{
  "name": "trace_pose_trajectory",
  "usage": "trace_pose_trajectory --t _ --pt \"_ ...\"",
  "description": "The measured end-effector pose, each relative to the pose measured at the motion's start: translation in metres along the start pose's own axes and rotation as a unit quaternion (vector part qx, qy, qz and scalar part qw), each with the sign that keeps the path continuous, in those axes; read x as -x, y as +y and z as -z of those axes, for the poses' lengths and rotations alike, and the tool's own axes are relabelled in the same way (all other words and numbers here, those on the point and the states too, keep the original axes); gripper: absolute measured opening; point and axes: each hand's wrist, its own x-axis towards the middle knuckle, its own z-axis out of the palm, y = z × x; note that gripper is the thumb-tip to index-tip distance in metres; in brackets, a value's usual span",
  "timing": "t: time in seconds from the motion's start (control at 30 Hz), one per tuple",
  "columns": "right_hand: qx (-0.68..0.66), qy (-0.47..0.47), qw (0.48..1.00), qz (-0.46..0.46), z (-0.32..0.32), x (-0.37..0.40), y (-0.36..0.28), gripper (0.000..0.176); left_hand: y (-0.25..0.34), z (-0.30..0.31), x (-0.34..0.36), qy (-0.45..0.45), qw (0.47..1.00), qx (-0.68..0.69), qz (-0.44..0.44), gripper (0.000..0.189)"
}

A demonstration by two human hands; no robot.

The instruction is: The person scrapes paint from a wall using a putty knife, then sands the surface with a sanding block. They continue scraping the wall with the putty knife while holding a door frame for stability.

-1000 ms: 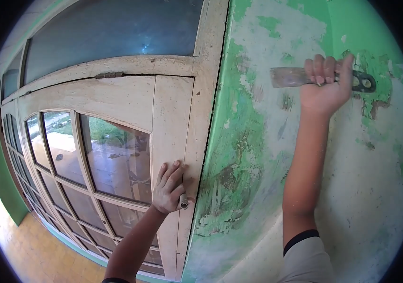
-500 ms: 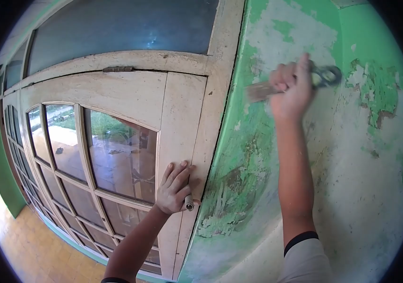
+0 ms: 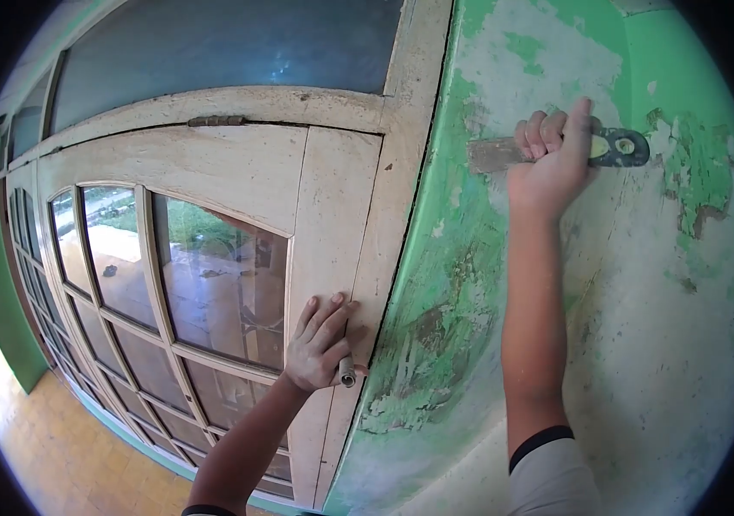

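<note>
My right hand (image 3: 552, 159) is wrapped round a scraper (image 3: 494, 156) with a wide flat blade and a black and yellow-green handle. The blade points left and lies at the peeling green paint of the wall (image 3: 436, 318), near the door frame. Bare pale plaster shows around it. Lower down on the left, my left hand (image 3: 319, 342) rests on the cream wooden door frame, its fingers spread upward. A small metal cylinder (image 3: 346, 371) sits just under its palm; whether the hand grips it is hard to tell.
A paned glass window (image 3: 221, 275) fills the left side, below a dark upper pane (image 3: 221, 52). A rusty hinge (image 3: 217, 121) is on the frame between them. Yellow floor tiles (image 3: 83, 447) and a green pillar (image 3: 2, 275) are at the far left.
My right hand and the scraper have moved a little to the right. The blade was blurred and tilted before and is now sharper and more level. My left hand stays in place.
</note>
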Motion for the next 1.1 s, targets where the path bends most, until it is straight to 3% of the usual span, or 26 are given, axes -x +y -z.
trace_pose_trajectory --t 0.1,0.17,0.2,0.27,0.3,0.4,0.47,0.53,0.6,0.67,0.73,0.77,0.87,0.9,0.93,1.03,1.07,1.1 --pt "0.052 -0.060 0.997 0.019 -0.007 0.003 -0.003 0.041 0.000 0.000 0.000 -0.002 1.000 0.000 0.000 0.059" --pt "-0.052 -0.094 0.993 0.043 0.002 -0.002 -0.018 0.040 0.000 0.000 0.000 0.002 1.000 -0.001 0.000 0.060" --pt "-0.053 -0.096 0.993 0.043 0.002 -0.005 -0.011 0.040 0.000 -0.001 0.000 0.005 1.000 -0.001 0.001 0.060" --pt "0.007 0.038 0.999 -0.011 -0.001 -0.005 0.008 0.040 0.000 0.000 -0.001 0.002 1.000 -0.004 0.002 0.060" --pt "0.036 -0.017 0.999 0.033 -0.008 0.002 0.011 0.040 0.001 0.001 -0.001 -0.001 1.000 -0.006 0.000 0.060" --pt "0.020 -0.045 0.999 0.001 -0.014 -0.002 -0.001 0.041 0.001 0.000 -0.001 0.004 1.000 -0.006 0.001 0.060" --pt "-0.031 -0.078 0.996 0.036 -0.005 -0.008 -0.021 0.037 0.000 0.000 -0.001 0.008 1.000 -0.004 0.000 0.060" --pt "0.002 -0.065 0.995 0.074 -0.005 -0.006 -0.012 0.038 0.002 -0.001 -0.001 0.011 1.000 -0.001 0.003 0.060" --pt "0.020 0.022 0.988 -0.150 -0.010 0.005 0.028 0.038 0.002 0.001 -0.002 0.006 1.000 0.002 0.003 0.059" --pt "0.025 0.036 0.991 -0.125 -0.018 0.003 0.011 0.044 0.001 0.001 -0.001 0.004 1.000 0.000 0.002 0.059" --pt "-0.031 -0.039 0.998 0.022 -0.006 -0.008 -0.013 0.043 -0.001 0.002 -0.001 0.006 1.000 -0.002 0.002 0.059" --pt "-0.033 -0.044 0.998 0.022 -0.009 -0.011 -0.007 0.043 -0.001 0.003 -0.002 0.006 1.000 -0.001 0.000 0.059" --pt "0.090 0.061 0.994 -0.017 -0.016 -0.012 0.017 0.047 0.000 0.002 -0.002 0.005 1.000 0.005 -0.001 0.058" --pt "0.030 0.047 0.991 -0.121 -0.024 0.002 0.025 0.046 0.000 0.002 -0.001 0.008 1.000 0.003 -0.002 0.058" --pt "0.031 0.046 0.991 -0.122 -0.022 0.002 0.020 0.046 0.001 0.002 -0.001 0.009 1.000 0.003 -0.001 0.058" --pt "-0.012 -0.116 0.993 0.026 -0.004 -0.011 -0.017 0.045 -0.001 0.006 -0.002 0.001 1.000 0.010 0.000 0.057" --pt "-0.012 -0.117 0.993 0.024 -0.004 -0.014 -0.011 0.045 -0.001 0.005 -0.003 0.005 1.000 0.007 -0.003 0.057" --pt "0.053 -0.012 0.998 0.026 -0.006 -0.017 -0.002 0.045 0.000 0.004 -0.002 0.008 1.000 0.007 -0.006 0.056"
